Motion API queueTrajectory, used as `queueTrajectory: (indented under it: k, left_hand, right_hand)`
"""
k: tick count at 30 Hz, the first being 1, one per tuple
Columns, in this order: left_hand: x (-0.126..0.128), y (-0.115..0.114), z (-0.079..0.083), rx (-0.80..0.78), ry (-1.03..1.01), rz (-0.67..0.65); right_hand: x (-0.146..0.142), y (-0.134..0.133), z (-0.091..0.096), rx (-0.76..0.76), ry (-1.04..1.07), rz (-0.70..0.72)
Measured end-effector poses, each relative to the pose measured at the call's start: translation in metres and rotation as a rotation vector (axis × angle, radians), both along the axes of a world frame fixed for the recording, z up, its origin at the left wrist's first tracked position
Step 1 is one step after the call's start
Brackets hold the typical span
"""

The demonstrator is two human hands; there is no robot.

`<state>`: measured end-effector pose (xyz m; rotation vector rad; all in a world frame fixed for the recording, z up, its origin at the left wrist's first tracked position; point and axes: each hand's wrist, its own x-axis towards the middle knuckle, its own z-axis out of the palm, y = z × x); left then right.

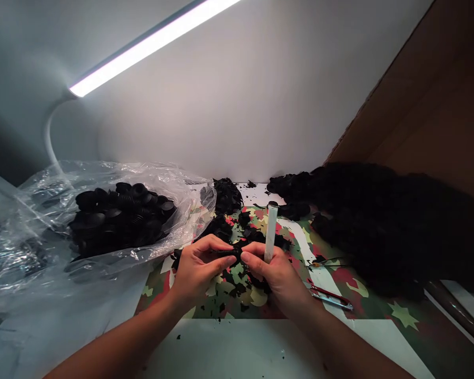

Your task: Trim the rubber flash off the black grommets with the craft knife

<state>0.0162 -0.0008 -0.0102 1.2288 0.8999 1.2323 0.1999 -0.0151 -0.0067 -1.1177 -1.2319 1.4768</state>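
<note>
The left hand (195, 266) is pinching a small black piece (236, 255) in its fingers, just above the messy surface. The right hand (281, 273) is grasping a white stick (272, 231), and its fingertips are meeting the black piece's near end. Black scraps (236, 289) are lying underneath on a colorful sheet (168, 305). A clear bag (185, 184) is holding round black parts (120, 216) on the left.

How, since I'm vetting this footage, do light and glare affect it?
Head view: the lamp is blown out to white; head view: the plastic bag shows bright glints; head view: the black heap sinks into shadow, while the left hand and right hand show clearly.
</note>
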Motion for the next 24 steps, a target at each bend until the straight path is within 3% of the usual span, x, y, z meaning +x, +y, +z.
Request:
queueTrajectory:
  k: [5,8,14,19,24]
  left_hand:
    - [-0.004,0.003,-0.006,-0.117,0.053,-0.011]
    - [-0.004,0.004,-0.009,-0.155,0.038,-0.048]
    - [-0.004,0.004,-0.010,-0.179,0.031,-0.080]
    - [-0.003,0.004,-0.007,-0.168,0.007,-0.098]
    - [-0.003,0.005,-0.006,-0.165,-0.001,-0.114]
  right_hand:
    - [0.014,0.005,0.004,0.357,-0.183,-0.220]
    - [0.023,0.006,0.008,0.499,-0.330,-0.228]
    - [0.028,0.001,0.006,0.632,-0.304,-0.109]
    - [0.022,0.000,0.003,0.567,-0.207,-0.045]
    - [0.021,0.001,0.007,0.613,-0.292,0.015]
